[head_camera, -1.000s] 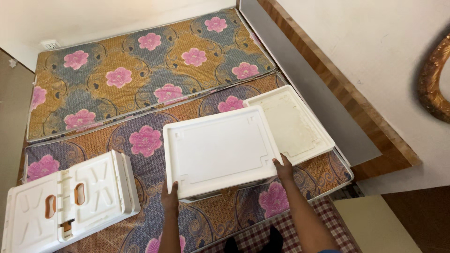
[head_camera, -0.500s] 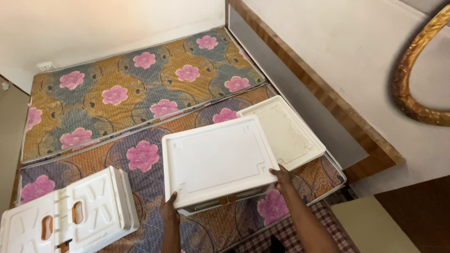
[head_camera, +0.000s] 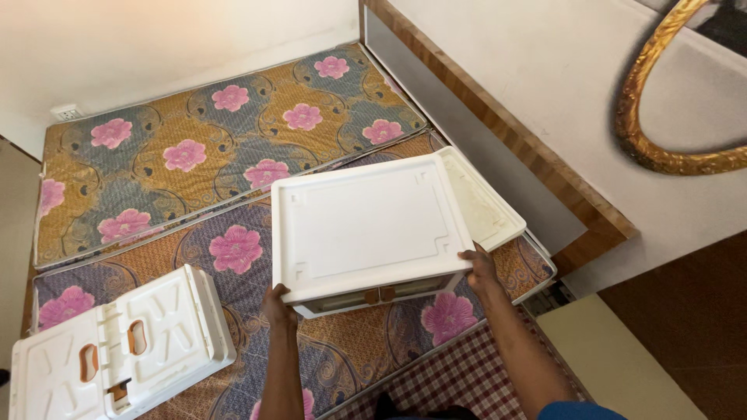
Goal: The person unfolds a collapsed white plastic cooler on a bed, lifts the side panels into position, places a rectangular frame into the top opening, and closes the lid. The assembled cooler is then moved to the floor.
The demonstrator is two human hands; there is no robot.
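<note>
Both hands grasp a white plastic box (head_camera: 369,225) above the flowered mattress (head_camera: 233,140): left hand (head_camera: 278,305) grips its near-left corner, right hand (head_camera: 479,267) its near-right corner, beside a white tray (head_camera: 486,204).

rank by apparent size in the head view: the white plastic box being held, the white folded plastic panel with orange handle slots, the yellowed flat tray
1. white plastic box, though it is lifted nearer the camera
2. white folded plastic panel, partly cut off
3. yellowed flat tray, mostly hidden, so unsure
</note>
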